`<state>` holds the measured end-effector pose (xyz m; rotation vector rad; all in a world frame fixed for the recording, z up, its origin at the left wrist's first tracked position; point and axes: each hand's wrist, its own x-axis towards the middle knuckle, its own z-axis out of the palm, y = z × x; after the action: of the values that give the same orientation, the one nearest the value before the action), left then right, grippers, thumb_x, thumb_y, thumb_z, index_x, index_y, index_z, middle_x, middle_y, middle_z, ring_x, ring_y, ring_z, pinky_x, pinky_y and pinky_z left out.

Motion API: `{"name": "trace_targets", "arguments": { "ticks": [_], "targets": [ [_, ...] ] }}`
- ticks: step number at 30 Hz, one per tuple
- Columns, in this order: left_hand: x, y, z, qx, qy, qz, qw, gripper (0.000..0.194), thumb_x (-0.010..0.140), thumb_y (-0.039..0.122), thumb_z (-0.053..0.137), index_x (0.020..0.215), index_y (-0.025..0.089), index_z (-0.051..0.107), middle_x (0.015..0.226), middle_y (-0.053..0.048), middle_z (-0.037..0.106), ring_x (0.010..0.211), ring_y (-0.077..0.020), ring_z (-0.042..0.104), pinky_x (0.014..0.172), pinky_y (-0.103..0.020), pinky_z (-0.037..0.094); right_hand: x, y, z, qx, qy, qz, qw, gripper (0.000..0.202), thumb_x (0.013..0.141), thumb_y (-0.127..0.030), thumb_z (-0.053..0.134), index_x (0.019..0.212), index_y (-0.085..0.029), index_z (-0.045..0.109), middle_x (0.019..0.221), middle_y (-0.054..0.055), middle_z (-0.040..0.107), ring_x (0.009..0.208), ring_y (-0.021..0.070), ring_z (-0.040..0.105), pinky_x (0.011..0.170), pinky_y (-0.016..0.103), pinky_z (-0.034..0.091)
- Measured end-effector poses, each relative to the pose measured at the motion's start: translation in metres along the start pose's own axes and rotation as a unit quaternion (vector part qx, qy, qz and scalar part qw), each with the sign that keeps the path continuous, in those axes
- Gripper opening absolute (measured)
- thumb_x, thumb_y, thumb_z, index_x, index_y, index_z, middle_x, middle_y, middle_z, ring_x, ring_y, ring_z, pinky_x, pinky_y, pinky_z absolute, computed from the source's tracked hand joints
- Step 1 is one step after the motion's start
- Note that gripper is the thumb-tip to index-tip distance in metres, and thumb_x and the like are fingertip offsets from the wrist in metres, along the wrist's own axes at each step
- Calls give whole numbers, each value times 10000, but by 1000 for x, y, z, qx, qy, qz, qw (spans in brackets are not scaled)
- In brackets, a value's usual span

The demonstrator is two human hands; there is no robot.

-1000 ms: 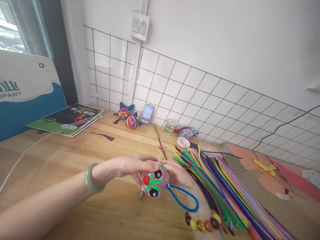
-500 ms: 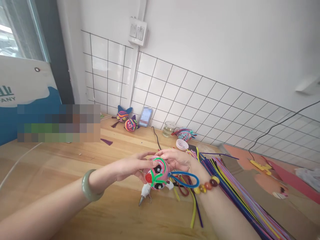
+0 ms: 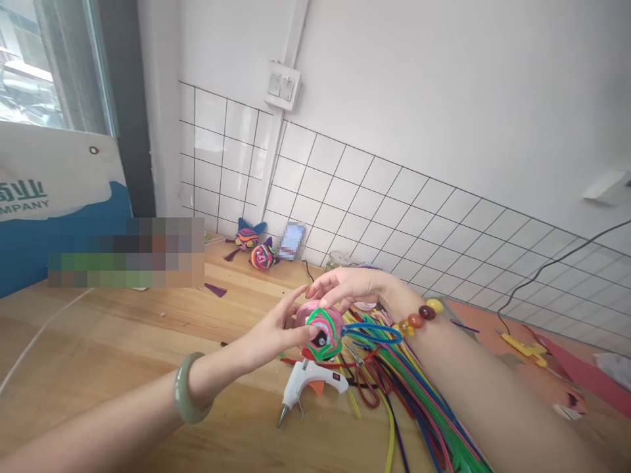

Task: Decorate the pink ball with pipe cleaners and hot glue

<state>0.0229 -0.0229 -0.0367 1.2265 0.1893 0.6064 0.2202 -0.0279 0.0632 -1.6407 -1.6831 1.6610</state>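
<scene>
A round pipe-cleaner ornament (image 3: 326, 316) in pink and green, with a black eye and a blue loop (image 3: 377, 326) at its right, is held up over the table. My left hand (image 3: 269, 335) grips it from the left, thumb pressed near the eye. My right hand (image 3: 357, 286) arches over the top, thumb and fingertips on its upper side. Part of the far side is hidden by my fingers. Just below lies a white hot glue gun (image 3: 300, 381), nozzle toward me.
Loose pipe cleaners (image 3: 419, 387) spread under my right forearm. Two finished ornaments (image 3: 262, 255) and a phone (image 3: 292, 240) stand by the wall, with a glass jar (image 3: 338, 258) to their right. A yellow tool (image 3: 523, 349) with a cord lies at right.
The ornament has turned, so one eye faces me rather than two. My right hand has shifted from beside it to over its top. More of the glue gun and pipe cleaners shows.
</scene>
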Motion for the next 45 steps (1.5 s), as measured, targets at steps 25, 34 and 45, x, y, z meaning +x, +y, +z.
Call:
{"name": "trace_targets", "arguments": {
  "ticks": [25, 34, 45],
  "targets": [
    [10, 4, -16, -239, 100, -27, 966, 397, 858, 394, 536, 1156, 135, 576, 1000, -141, 674, 892, -238, 670, 838, -361, 523, 45, 36, -19, 191, 170, -23, 967, 204, 889, -301, 585, 996, -132, 628, 861, 36, 683, 688, 123, 649, 659, 295, 550],
    [20, 13, -52, -288, 247, 68, 923, 241, 830, 359, 570, 936, 145, 603, 940, -112, 674, 849, -226, 674, 846, -371, 530, 40, 96, 12, 272, 295, -93, 911, 222, 679, -179, 785, 847, -131, 649, 808, 62, 718, 717, 134, 693, 700, 254, 564],
    [20, 12, -55, -282, 262, 106, 917, 205, 821, 305, 586, 980, 176, 585, 805, -57, 667, 779, -187, 666, 857, -375, 515, 31, 83, 69, 150, 420, -176, 877, 428, 702, -573, 687, 706, -145, 655, 511, -21, 560, 463, 83, 500, 460, 204, 424]
  ]
}}
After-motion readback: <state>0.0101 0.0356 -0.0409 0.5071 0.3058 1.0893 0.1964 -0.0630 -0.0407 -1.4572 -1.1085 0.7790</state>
